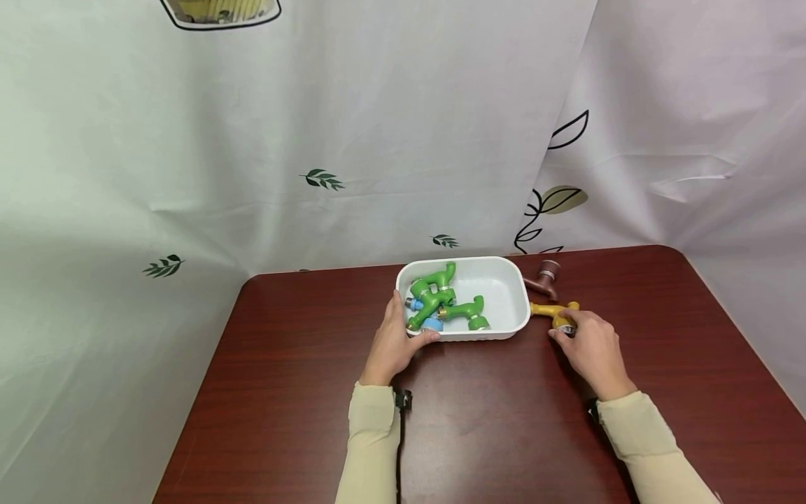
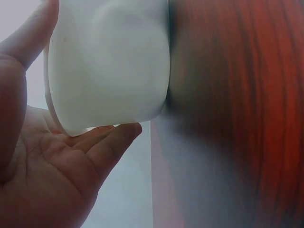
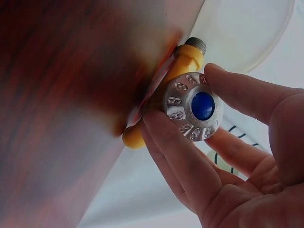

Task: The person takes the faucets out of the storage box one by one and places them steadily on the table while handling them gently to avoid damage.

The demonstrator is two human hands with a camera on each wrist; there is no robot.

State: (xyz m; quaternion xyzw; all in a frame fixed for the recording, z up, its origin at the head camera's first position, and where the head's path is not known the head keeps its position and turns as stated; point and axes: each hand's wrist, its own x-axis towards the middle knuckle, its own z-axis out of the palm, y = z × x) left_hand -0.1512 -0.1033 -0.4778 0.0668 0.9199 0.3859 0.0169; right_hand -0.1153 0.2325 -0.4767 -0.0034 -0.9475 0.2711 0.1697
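Observation:
My left hand [image 1: 392,346] grips the left end of a white plastic basin [image 1: 504,332], thumb along the front side and fingers round the left side. In the left wrist view the basin's outer wall [image 2: 109,71] sits between thumb and fingers. Several green taps [image 1: 469,310] lie in the basin's left and middle, partly covering something blue [image 1: 432,324]. Just right of the basin, my right hand [image 1: 595,350] pinches a yellow tap [image 1: 545,309] by its round silver knob [image 3: 176,101], which has a blue centre. The tap's threaded end [image 3: 195,45] points towards the basin.
A brown tap [image 1: 549,271] lies behind the yellow one, close to the basin's right end. The dark red wooden table [image 1: 283,392] reaches back to a white patterned curtain [image 1: 378,140] that hangs behind and at both sides.

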